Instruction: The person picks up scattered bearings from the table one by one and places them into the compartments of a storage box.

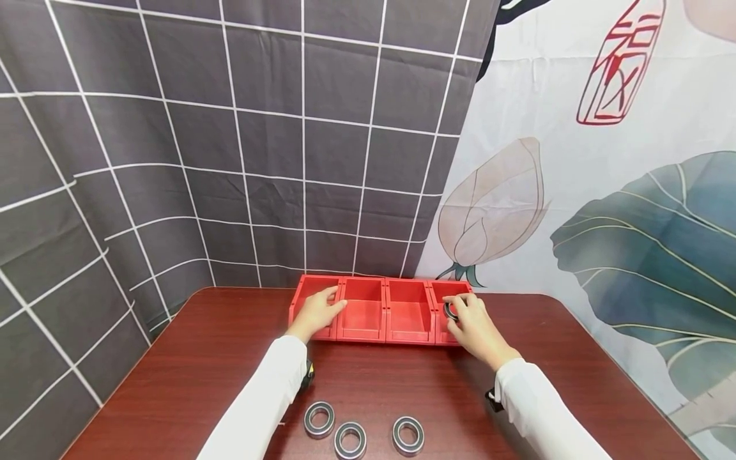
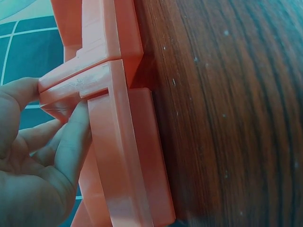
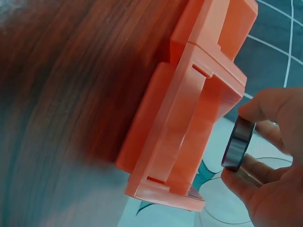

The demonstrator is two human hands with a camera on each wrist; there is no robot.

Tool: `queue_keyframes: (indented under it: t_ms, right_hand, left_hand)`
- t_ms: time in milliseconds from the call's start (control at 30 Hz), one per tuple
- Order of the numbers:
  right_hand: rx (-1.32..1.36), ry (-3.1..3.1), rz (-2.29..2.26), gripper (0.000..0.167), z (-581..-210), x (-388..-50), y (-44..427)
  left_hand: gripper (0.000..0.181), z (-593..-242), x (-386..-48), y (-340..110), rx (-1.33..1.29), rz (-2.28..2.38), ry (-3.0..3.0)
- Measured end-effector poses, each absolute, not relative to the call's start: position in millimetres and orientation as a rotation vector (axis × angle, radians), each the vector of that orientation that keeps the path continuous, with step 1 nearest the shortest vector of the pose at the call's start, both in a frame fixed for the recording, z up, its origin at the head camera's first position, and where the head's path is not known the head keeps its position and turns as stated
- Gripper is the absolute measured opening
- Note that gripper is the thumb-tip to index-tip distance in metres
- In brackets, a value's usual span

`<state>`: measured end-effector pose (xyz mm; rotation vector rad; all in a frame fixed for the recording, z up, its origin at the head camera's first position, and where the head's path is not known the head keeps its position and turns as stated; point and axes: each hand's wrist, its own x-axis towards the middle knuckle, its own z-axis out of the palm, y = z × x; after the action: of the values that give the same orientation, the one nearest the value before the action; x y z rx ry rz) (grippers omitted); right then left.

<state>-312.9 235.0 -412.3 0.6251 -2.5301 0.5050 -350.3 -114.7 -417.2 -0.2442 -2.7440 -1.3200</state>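
Observation:
Four joined red bins stand in a row; a middle red bin [image 1: 362, 314] lies between my hands. My left hand [image 1: 315, 313] is at the leftmost bin [image 1: 313, 283]. In the left wrist view its thumb and a finger pinch the walls where two bins [image 2: 97, 78] meet. My right hand [image 1: 476, 327] holds a ball bearing [image 1: 446, 311] over the rightmost bin. The right wrist view shows the bearing [image 3: 238, 144] edge-on, pinched between thumb and fingertips, just above the bin's opening [image 3: 189, 137]. The bin floor beneath is partly hidden.
Three more bearings lie flat on the brown table [image 1: 230, 370]: a left one [image 1: 319, 406], a middle one [image 1: 350, 426] and a right one [image 1: 408, 421]. Behind the bins hangs a grey grid cloth [image 1: 270, 147], with a flower-printed cloth [image 1: 552, 96] to its right.

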Motion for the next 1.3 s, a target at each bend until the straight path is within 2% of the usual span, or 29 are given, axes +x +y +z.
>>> queue_keyframes:
  t_ms: [667, 1300]
  right_hand:
    - [0.451, -2.744, 0.514, 0.043, -420.2, -343.6, 228.5]
    - [0.319, -2.984, 0.460, 0.038, -429.0, -365.1, 225.9]
  left_hand:
    - [0.057, -415.4, -351.0, -115.0, -0.240, -1.323, -2.753]
    - [0.057, -418.1, -351.8, -115.2, -0.243, -1.330, -2.750]
